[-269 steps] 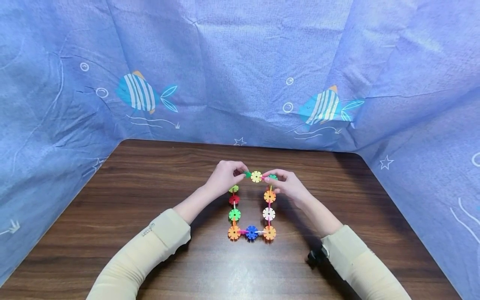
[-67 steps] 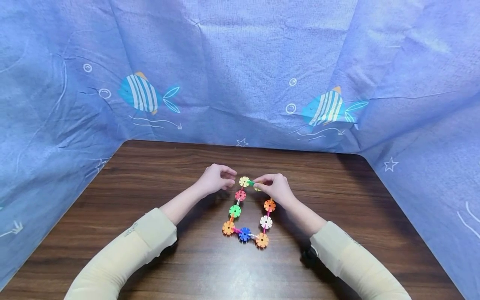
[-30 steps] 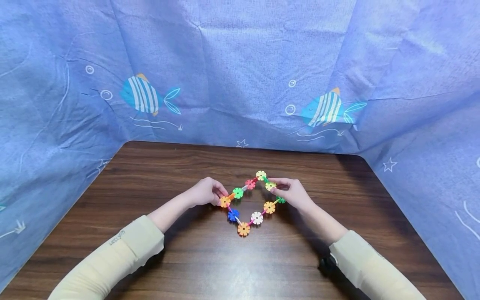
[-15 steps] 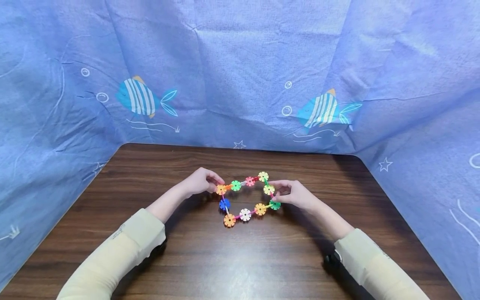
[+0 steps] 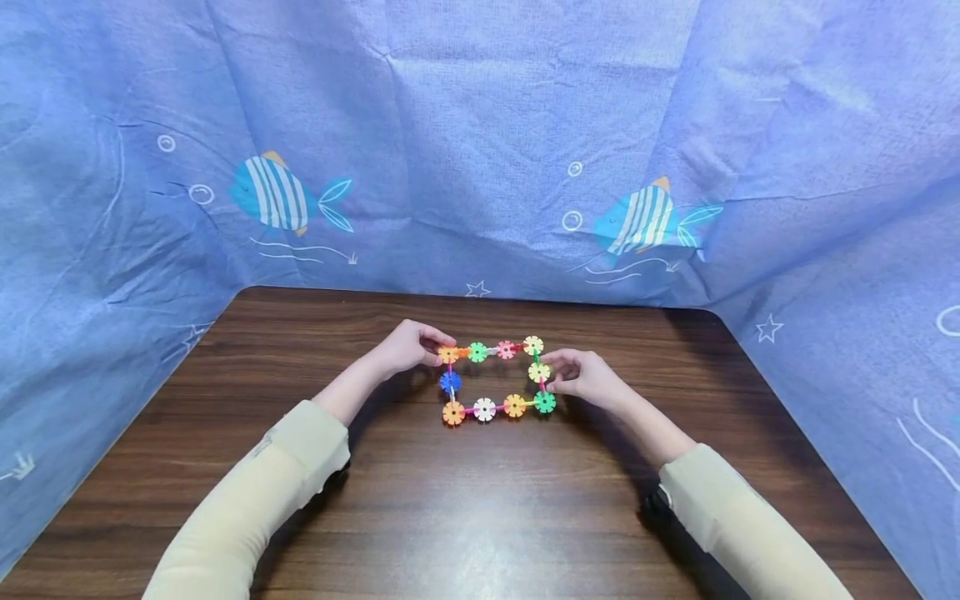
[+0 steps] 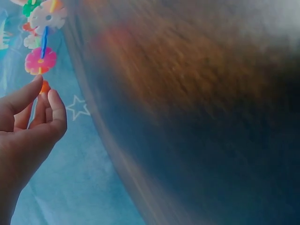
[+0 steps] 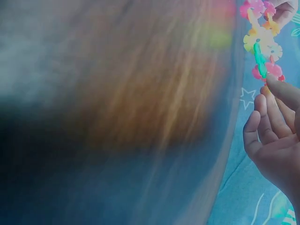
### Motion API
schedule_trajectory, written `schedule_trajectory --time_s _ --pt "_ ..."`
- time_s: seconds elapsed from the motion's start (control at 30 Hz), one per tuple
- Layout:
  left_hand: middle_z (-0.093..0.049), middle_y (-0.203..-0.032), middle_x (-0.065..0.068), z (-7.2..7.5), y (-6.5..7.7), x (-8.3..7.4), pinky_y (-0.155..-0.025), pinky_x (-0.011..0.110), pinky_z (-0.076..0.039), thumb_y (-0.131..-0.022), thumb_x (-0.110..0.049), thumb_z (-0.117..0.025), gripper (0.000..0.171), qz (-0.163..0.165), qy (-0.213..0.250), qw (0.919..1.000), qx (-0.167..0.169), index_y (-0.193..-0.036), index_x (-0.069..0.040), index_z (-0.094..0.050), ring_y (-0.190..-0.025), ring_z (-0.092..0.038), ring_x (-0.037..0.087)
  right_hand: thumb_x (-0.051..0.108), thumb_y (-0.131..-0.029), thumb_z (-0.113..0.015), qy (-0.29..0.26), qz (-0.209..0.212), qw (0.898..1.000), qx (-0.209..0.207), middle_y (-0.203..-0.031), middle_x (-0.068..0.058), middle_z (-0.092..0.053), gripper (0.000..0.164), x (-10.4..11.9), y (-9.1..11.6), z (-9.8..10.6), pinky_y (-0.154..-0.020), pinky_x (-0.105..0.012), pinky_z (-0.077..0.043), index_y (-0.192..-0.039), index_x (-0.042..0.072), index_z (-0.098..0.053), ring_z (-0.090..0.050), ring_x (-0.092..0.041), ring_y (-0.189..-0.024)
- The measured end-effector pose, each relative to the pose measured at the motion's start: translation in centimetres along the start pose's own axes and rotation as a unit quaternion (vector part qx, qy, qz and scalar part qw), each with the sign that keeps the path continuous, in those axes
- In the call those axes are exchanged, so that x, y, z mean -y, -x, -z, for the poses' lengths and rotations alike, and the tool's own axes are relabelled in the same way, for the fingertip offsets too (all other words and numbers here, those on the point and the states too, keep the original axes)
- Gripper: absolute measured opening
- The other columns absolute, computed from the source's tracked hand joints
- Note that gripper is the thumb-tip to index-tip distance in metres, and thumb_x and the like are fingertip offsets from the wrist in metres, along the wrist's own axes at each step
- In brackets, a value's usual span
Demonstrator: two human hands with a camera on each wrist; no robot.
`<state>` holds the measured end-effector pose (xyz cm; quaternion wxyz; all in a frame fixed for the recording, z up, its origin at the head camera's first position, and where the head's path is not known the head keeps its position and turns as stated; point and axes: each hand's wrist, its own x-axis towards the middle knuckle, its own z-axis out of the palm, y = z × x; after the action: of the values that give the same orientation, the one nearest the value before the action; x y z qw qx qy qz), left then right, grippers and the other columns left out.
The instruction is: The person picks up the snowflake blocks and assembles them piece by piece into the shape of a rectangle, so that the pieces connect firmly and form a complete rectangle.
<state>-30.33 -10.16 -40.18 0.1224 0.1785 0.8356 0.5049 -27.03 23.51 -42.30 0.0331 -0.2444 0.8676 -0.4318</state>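
Observation:
A rectangular ring of slotted snowflake discs (image 5: 484, 409) lies over the table, its colours including orange, white, green, blue, red and yellow. Discs set on edge link the flat ones. My left hand (image 5: 405, 347) pinches the orange corner disc (image 5: 448, 356) at the ring's far left; in the left wrist view an orange piece (image 6: 45, 87) sits between thumb and fingers. My right hand (image 5: 588, 379) pinches the ring's right side by the pale yellow disc (image 5: 539, 372). In the right wrist view its thumb meets the fingers at the ring; the exact piece is partly hidden.
The dark wood table (image 5: 480, 492) spreads around the ring on all sides. A blue cloth (image 5: 480, 125) printed with fish hangs behind the table and along its sides. Something black (image 5: 655, 502) shows under the right sleeve cuff.
The ring's upper left gap, seen nine seconds ago, is closed. Both hands have since turned the ring clockwise, bringing its long sides across the table. In the last half second it straightened and moved farther away.

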Motion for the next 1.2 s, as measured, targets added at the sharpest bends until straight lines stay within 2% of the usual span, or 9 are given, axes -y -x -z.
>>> schedule_trajectory --time_s 0.17,0.37,0.63,0.97,1.2 --pt "-0.068 -0.107 0.018 0.1 -0.7 0.6 -0.075 0.024 -0.051 -0.079 0.012 -0.066 0.036 -0.01 -0.022 0.9997 -0.01 -0.114 0.006 -0.064 -0.092 -0.061 0.022 0.002 -0.075 -0.077 0.015 0.007 1.0 -0.009 -0.084 -0.007 -0.07 0.032 -0.4 -0.8 -0.5 -0.068 -0.022 -0.052 -0.106 0.003 -0.067 -0.063 -0.009 -0.073" --pt "-0.067 -0.11 0.018 0.5 -1.3 1.2 -0.084 0.032 -0.052 -0.08 0.01 -0.067 0.037 -0.008 -0.041 0.9991 -0.008 -0.116 0.005 -0.063 -0.096 -0.062 0.024 0.001 -0.073 -0.077 0.015 0.023 1.0 -0.002 -0.081 -0.007 -0.069 0.03 -0.7 -1.3 -0.9 -0.065 -0.022 -0.051 -0.102 0.001 -0.067 -0.062 -0.008 -0.072" --pt "-0.068 -0.108 0.018 0.7 -2.0 2.1 -0.085 0.033 -0.052 -0.08 0.009 -0.067 0.033 -0.02 -0.086 0.996 0.014 -0.112 0.006 -0.064 -0.097 -0.063 0.025 0.003 -0.073 -0.078 0.003 -0.001 1.0 0.025 -0.079 -0.007 -0.068 0.028 -1.0 -2.1 -1.1 -0.063 -0.02 -0.049 -0.099 0.0 -0.067 -0.06 -0.007 -0.07" --pt "-0.066 -0.113 0.019 0.6 -1.9 2.3 -0.089 0.036 -0.051 -0.081 0.008 -0.066 0.033 -0.002 -0.085 0.9961 0.025 -0.114 0.006 -0.064 -0.102 -0.063 0.029 0.004 -0.074 -0.078 0.014 0.0 0.999 0.044 -0.078 -0.008 -0.069 0.027 -1.1 -2.3 -1.1 -0.062 -0.019 -0.048 -0.098 -0.001 -0.067 -0.06 -0.007 -0.069" --pt "-0.065 -0.115 0.019 1.5 -1.4 2.0 -0.096 0.041 -0.046 -0.082 0.004 -0.068 0.035 -0.025 -0.078 0.9966 0.009 -0.116 0.005 -0.062 -0.11 -0.06 0.031 0.006 -0.076 -0.077 0.037 -0.008 0.998 0.043 -0.084 -0.01 -0.071 0.027 -0.4 -2.2 -0.1 -0.065 -0.02 -0.049 -0.1 0.001 -0.067 -0.063 -0.01 -0.074"
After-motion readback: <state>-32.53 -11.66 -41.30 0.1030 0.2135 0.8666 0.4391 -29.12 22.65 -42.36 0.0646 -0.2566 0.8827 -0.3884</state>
